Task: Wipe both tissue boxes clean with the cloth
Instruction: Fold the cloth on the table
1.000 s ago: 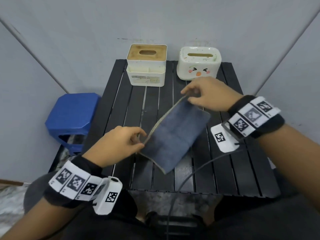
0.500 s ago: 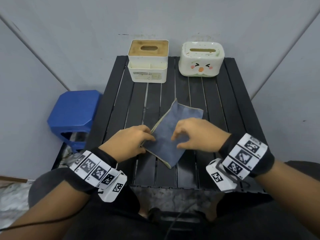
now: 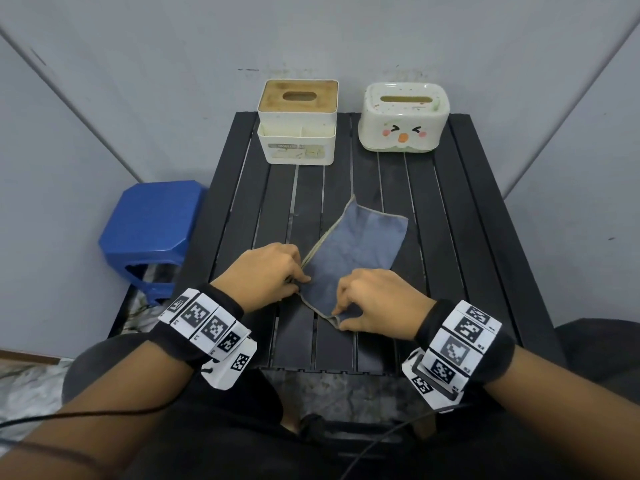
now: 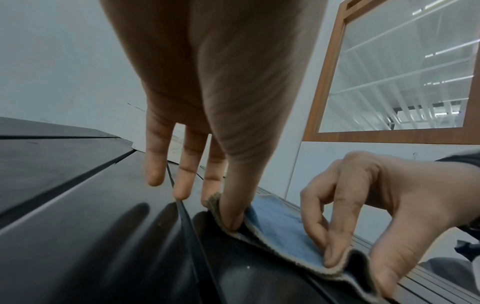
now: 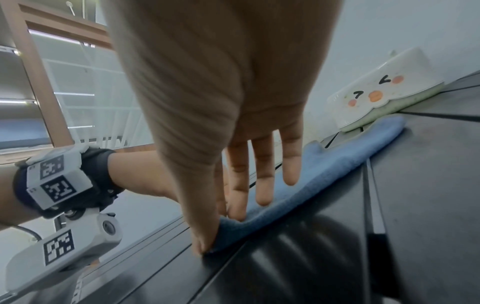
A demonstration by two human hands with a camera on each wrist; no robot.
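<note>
In front of you stands a black slatted table [image 3: 467, 220], pushed toward a grey wall, with a blue plastic stool [image 3: 152, 223] on the floor just off its left side. At the far edge of the table sit the two tissue boxes, well apart from your hands: on the left a square white box [image 3: 298, 140] with a brown wooden lid and an oval slot, its lid and front panel marked with stains, and on the right a rounded cream box [image 3: 403, 123] with a squinting cartoon face, speckled with spots on top. Between the boxes and your body, near the middle of the table, lies the blue cloth [image 3: 360, 247], folded over on itself so its tan-edged layers show along the left side; its far end rests flat on the slats while its near end is lifted a little between your hands. Your left hand [image 3: 266, 275] pinches the near left edge of the cloth between thumb and forefinger, the other three fingers straight and reaching down toward the table. Your right hand [image 3: 377, 299] pinches the nearest corner of the cloth between thumb and forefinger, the remaining fingers hanging loosely extended above the fabric. Both wrists carry black bands with white marker blocks.
</note>
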